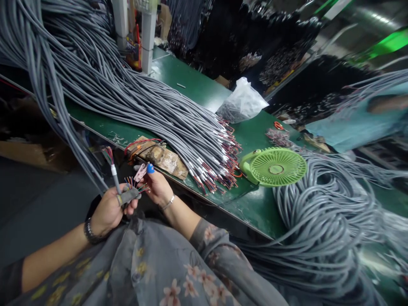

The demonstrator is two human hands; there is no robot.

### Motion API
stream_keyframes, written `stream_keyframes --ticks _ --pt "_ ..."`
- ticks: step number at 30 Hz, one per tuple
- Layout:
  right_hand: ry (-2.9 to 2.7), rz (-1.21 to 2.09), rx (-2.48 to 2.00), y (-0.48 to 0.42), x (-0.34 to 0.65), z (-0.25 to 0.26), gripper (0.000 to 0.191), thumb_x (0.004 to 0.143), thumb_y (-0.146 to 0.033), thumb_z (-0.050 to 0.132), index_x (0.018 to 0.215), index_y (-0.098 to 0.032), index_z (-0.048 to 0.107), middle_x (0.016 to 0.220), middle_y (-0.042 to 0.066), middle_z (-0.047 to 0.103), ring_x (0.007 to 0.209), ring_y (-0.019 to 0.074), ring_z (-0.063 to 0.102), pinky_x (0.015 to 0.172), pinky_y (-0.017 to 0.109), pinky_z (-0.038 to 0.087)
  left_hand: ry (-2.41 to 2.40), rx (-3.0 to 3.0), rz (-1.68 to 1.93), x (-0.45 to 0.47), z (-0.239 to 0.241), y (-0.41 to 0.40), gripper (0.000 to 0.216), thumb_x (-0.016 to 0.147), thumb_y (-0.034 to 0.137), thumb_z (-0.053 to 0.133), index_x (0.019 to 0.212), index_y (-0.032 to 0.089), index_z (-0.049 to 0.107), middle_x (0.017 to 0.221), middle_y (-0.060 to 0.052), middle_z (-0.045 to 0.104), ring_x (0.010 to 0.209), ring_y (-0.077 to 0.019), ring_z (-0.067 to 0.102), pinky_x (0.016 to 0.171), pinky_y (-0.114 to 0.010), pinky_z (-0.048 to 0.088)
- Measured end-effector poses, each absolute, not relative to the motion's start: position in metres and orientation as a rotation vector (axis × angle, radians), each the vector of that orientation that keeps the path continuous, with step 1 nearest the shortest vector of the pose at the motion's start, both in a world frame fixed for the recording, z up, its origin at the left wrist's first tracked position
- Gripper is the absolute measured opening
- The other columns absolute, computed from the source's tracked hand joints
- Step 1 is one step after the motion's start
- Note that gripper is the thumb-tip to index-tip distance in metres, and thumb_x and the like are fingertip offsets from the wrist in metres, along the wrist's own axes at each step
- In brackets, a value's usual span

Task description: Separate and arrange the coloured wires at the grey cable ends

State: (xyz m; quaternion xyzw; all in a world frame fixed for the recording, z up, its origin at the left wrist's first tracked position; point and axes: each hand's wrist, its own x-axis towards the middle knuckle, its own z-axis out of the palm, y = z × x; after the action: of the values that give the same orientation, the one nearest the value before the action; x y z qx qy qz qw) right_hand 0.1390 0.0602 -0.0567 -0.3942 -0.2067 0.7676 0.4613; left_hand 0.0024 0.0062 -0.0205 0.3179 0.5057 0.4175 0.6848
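My left hand (110,210) is closed around a grey cable end (130,195) whose thin coloured wires (134,183) fan out from the stripped tip. A second grey cable (114,173) with a white sleeve rises from the same fist. My right hand (157,187) is pinched at those coloured wires; its fingertips wear a blue cap (150,168) and pale tape. Both hands hover over my lap, just in front of the green table's near edge (223,204).
A big bundle of grey cables (153,110) with stripped ends lies across the table and hangs off its left side. A green fan (274,166) lies flat, a plastic bag (242,102) behind it, coiled grey cable (318,212) at right. Another person in teal (357,123) sits far right.
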Motion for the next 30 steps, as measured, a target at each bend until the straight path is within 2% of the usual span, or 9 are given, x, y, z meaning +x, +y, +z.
stream_keyframes --ticks 5,11,14,17,19,24,30 --pt "-0.476 1.888 -0.998 0.06 0.137 -0.055 0.046 0.087 -0.061 0.079 0.078 -0.017 0.07 0.07 0.002 0.066 0.064 0.0128 0.059 0.062 0.023 0.053 1.159 0.699 0.928 0.004 -0.023 0.006 0.036 0.052 0.044 0.09 0.055 0.018 0.065 0.044 0.0 0.06 0.036 -0.0086 0.048 0.038 -0.021 0.034" --pt "-0.438 2.002 -0.996 0.06 0.142 -0.042 0.058 0.098 -0.07 0.058 0.077 -0.017 0.065 0.068 0.002 0.066 0.056 0.0105 0.056 0.055 0.021 0.053 1.169 0.656 0.94 0.002 -0.017 0.001 0.036 0.047 0.043 0.092 0.053 0.018 0.067 0.042 0.001 0.061 0.034 -0.008 0.048 0.036 -0.02 0.033" --pt "-0.469 2.02 -0.975 0.06 0.146 -0.043 0.052 0.097 -0.066 0.063 0.079 -0.017 0.066 0.069 0.002 0.067 0.057 0.0103 0.058 0.057 0.022 0.055 1.163 0.64 0.964 -0.001 -0.014 -0.003 0.035 0.046 0.041 0.093 0.052 0.019 0.067 0.042 0.0 0.063 0.034 -0.009 0.049 0.036 -0.02 0.035" --pt "-0.544 1.953 -0.959 0.059 0.148 -0.048 0.042 0.09 -0.056 0.078 0.08 -0.017 0.067 0.067 -0.001 0.065 0.059 0.0095 0.057 0.057 0.02 0.053 1.167 0.626 1.021 -0.001 -0.012 -0.005 0.034 0.044 0.04 0.094 0.053 0.019 0.068 0.043 0.0 0.064 0.034 -0.0093 0.05 0.036 -0.02 0.037" --pt "-0.58 1.911 -0.953 0.058 0.148 -0.052 0.042 0.085 -0.056 0.083 0.081 -0.017 0.068 0.067 -0.001 0.065 0.058 0.0091 0.057 0.056 0.019 0.051 1.166 0.618 1.07 0.0 -0.01 -0.004 0.034 0.043 0.04 0.094 0.053 0.019 0.068 0.043 0.001 0.064 0.034 -0.0093 0.051 0.036 -0.02 0.038" --pt "-0.595 1.918 -0.963 0.059 0.146 -0.054 0.051 0.083 -0.067 0.078 0.081 -0.017 0.068 0.066 0.0 0.066 0.057 0.0097 0.056 0.055 0.021 0.049 1.167 0.604 1.127 0.004 -0.009 0.002 0.035 0.043 0.039 0.094 0.054 0.019 0.067 0.044 0.001 0.065 0.034 -0.0095 0.051 0.035 -0.02 0.038" --pt "-0.604 1.987 -0.917 0.064 0.144 -0.056 0.049 0.089 -0.067 0.074 0.084 -0.017 0.071 0.07 0.0 0.066 0.062 0.0113 0.058 0.061 0.023 0.052 1.178 0.587 1.11 0.004 -0.012 0.005 0.037 0.042 0.038 0.093 0.055 0.019 0.064 0.044 0.001 0.065 0.034 -0.009 0.051 0.036 -0.019 0.037"
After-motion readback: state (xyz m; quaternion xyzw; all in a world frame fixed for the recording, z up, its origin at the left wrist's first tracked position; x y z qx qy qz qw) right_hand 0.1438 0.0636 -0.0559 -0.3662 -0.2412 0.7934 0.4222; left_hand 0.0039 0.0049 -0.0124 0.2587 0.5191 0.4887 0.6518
